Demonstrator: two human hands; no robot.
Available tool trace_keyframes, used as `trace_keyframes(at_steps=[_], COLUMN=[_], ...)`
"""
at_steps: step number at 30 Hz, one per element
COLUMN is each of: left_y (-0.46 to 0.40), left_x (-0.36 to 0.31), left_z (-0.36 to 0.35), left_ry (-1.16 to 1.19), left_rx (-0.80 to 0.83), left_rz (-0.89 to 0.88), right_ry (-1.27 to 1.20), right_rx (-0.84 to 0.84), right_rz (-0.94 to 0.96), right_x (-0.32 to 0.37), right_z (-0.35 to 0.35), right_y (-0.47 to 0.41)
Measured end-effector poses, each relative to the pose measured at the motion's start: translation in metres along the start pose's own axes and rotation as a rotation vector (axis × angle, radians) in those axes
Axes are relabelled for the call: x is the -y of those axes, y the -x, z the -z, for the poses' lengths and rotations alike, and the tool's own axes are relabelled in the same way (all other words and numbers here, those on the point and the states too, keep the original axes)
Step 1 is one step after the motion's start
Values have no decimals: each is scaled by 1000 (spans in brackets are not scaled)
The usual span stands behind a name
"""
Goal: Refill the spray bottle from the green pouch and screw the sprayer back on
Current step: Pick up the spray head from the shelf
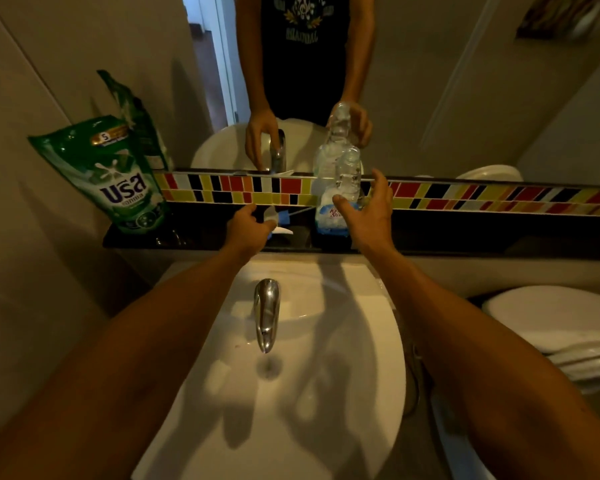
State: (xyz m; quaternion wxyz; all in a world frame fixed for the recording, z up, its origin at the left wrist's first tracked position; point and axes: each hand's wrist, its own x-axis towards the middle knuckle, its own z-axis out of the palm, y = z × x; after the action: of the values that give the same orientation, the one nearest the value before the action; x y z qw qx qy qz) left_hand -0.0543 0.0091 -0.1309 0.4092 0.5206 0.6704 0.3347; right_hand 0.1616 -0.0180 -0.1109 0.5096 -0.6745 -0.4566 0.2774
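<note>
A clear spray bottle (340, 199) with a blue-and-white label stands upright on the dark shelf (465, 237) behind the sink, its neck bare. My right hand (371, 213) is spread around its right side, thumb at the label, fingers apart, not clearly gripping. The white and blue sprayer head (280, 223) lies on the shelf to the bottle's left, its tube pointing right. My left hand (246, 230) rests on it, fingers curled over its left end. A green pouch (115, 174) leans against the wall at the shelf's left end.
A white sink (326, 375) with a chrome tap (266, 313) sits below the shelf. A mirror above a coloured tile strip (499, 199) reflects my hands and the bottle. A white toilet lid (551, 317) is at the right.
</note>
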Motion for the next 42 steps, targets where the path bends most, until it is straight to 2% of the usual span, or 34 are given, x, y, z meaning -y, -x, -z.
trace_keyframes(at_steps=[6, 12, 18, 23, 27, 31, 36, 42], left_y=[-28, -40, -41, -37, -33, -22, -8, 18], left_x=[1, 8, 10, 9, 3, -12, -38, -73], left_z=[-28, -48, -46, -17, 15, 48, 88, 131], left_ry=[-41, -84, 41, 393, 426, 492, 608, 653], left_rx=[26, -80, -112, -58, -95, -156, -126, -144], left_rz=[17, 82, 149, 105, 15, 3, 20, -106], right_ry=[-57, -70, -102, -131, -120, -73, -49, 7], right_rx=[157, 238, 287, 247, 231, 230, 253, 277], right_rz=[53, 42, 30, 1, 14, 68, 138, 124], right_x=[8, 7, 8, 7, 14, 28, 49, 61], right_z=[2, 2, 7, 10, 14, 21, 30, 39], right_y=[-28, -34, -37, -36, -25, -11, 12, 44])
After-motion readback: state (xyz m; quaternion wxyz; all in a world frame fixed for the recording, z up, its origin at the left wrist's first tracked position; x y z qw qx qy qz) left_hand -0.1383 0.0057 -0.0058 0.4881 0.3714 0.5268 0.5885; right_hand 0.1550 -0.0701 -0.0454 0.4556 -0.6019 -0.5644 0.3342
